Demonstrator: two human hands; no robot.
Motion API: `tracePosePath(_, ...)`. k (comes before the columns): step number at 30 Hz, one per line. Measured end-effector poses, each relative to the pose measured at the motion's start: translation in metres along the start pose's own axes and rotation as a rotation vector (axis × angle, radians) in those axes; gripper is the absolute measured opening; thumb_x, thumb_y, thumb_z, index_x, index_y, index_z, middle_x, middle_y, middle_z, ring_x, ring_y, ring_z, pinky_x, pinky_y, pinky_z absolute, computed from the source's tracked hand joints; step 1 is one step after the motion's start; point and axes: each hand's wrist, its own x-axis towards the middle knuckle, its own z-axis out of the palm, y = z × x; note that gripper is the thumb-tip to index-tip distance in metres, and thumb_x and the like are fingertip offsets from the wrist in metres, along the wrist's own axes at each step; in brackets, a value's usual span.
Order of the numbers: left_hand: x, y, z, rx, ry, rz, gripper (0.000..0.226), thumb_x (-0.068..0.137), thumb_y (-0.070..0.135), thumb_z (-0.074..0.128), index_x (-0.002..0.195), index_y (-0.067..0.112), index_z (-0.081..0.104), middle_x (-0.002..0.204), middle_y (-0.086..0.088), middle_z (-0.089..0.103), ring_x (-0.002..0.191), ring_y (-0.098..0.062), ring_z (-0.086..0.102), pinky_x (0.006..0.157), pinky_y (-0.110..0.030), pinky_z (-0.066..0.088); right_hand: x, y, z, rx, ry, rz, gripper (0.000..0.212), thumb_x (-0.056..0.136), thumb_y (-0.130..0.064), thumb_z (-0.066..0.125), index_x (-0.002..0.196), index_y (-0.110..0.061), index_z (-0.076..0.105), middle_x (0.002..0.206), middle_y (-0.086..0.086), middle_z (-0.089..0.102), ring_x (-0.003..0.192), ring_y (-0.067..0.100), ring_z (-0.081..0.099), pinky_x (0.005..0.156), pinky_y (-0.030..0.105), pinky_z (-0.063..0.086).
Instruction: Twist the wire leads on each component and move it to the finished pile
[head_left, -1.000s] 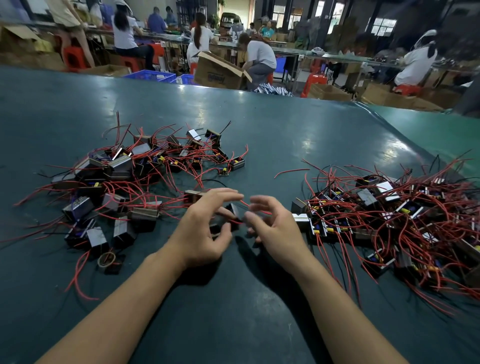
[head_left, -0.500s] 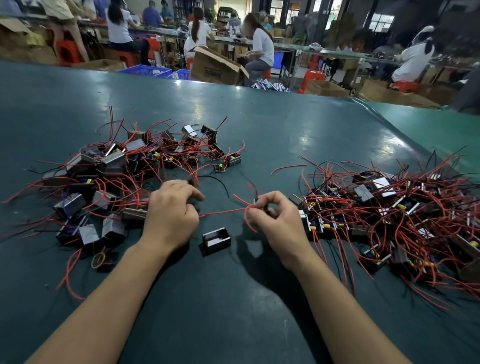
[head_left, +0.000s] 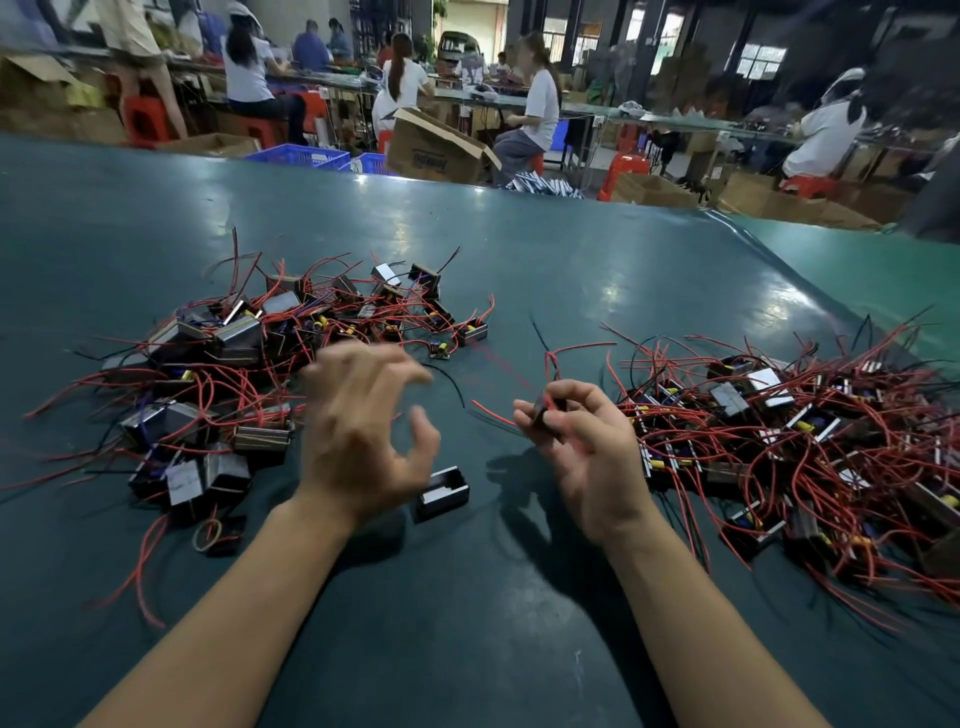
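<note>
Over on the left, a pile of little boxy parts (head_left: 228, 358) with shiny metal faces and thin red wires is sitting in a tangle on the dark green table (head_left: 571, 270). Next to it the left hand (head_left: 363, 441) is hovering above the table, kinda blurry, fingers (head_left: 410, 364) spread and loosely curled, holding nothing. Just below its thumb a single small black box part (head_left: 442, 492) is lying on the table, open side up, not touching either hand. The right hand (head_left: 587, 457) is pinching a small dark part (head_left: 545, 415) between thumb and fingertips, with red wires (head_left: 558, 358) sticking up and out to the left of it. Far right, a bigger messy pile (head_left: 789, 441) of the same parts is sprawling out, touching nothing in the hands.
</note>
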Motion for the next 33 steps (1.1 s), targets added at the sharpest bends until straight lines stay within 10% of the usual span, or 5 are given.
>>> tracePosePath(5, -0.010, 0.005, 0.004, -0.269, -0.628, 0.084, 0.027, 0.077, 0.037, 0.069, 0.089, 0.015, 0.061, 0.088, 0.003, 0.054, 0.080, -0.019, 0.053, 0.075, -0.035, 0.048, -0.003, -0.019, -0.007, 0.188, -0.049, 0.128, 0.051, 0.066, -0.014, 0.054, 0.117, -0.010, 0.056, 0.086, 0.009, 0.060, 0.080, 0.031, 0.067, 0.062, 0.031, 0.047)
tracePosePath(13, -0.011, 0.000, 0.011, -0.267, -0.536, -0.102, 0.036, 0.075, -0.006, 0.062, 0.105, 0.011, 0.070, 0.113, 0.002, 0.062, 0.106, -0.022, 0.057, 0.095, -0.034, 0.045, 0.000, -0.021, -0.009, 0.267, -0.209, 0.201, 0.057, 0.069, -0.011, 0.058, 0.125, -0.001, 0.059, 0.100, 0.016, 0.065, 0.103, 0.036, 0.064, 0.090, 0.035, 0.055)
tracePosePath(21, -0.011, 0.004, 0.013, -0.332, -0.498, -0.115, 0.025, 0.082, 0.029, 0.076, 0.103, 0.016, 0.071, 0.103, 0.005, 0.062, 0.093, -0.015, 0.061, 0.086, -0.039, 0.050, 0.000, -0.004, -0.006, -0.082, -0.043, 0.084, 0.018, 0.073, -0.003, 0.070, 0.081, -0.011, 0.055, 0.076, 0.004, 0.061, 0.084, 0.030, 0.072, 0.067, 0.034, 0.060)
tracePosePath(28, -0.011, -0.001, 0.016, -0.357, -0.435, -0.174, 0.033, 0.077, -0.005, 0.066, 0.106, 0.010, 0.070, 0.106, -0.001, 0.063, 0.102, -0.017, 0.060, 0.093, -0.034, 0.049, 0.002, -0.002, -0.008, -0.317, 0.114, -0.022, 0.018, 0.081, 0.002, 0.070, 0.082, -0.013, 0.061, 0.069, 0.000, 0.068, 0.064, 0.017, 0.066, 0.058, 0.027, 0.054)
tracePosePath(33, -0.014, -0.005, 0.020, -0.207, -0.461, -0.282, 0.036, 0.084, 0.014, 0.071, 0.119, 0.017, 0.065, 0.115, 0.001, 0.064, 0.107, -0.020, 0.057, 0.099, -0.028, 0.042, 0.003, -0.004, -0.009, -0.316, 0.140, -0.051, 0.035, 0.084, 0.005, 0.067, 0.110, -0.016, 0.057, 0.070, -0.004, 0.067, 0.064, 0.008, 0.063, 0.054, 0.019, 0.049)
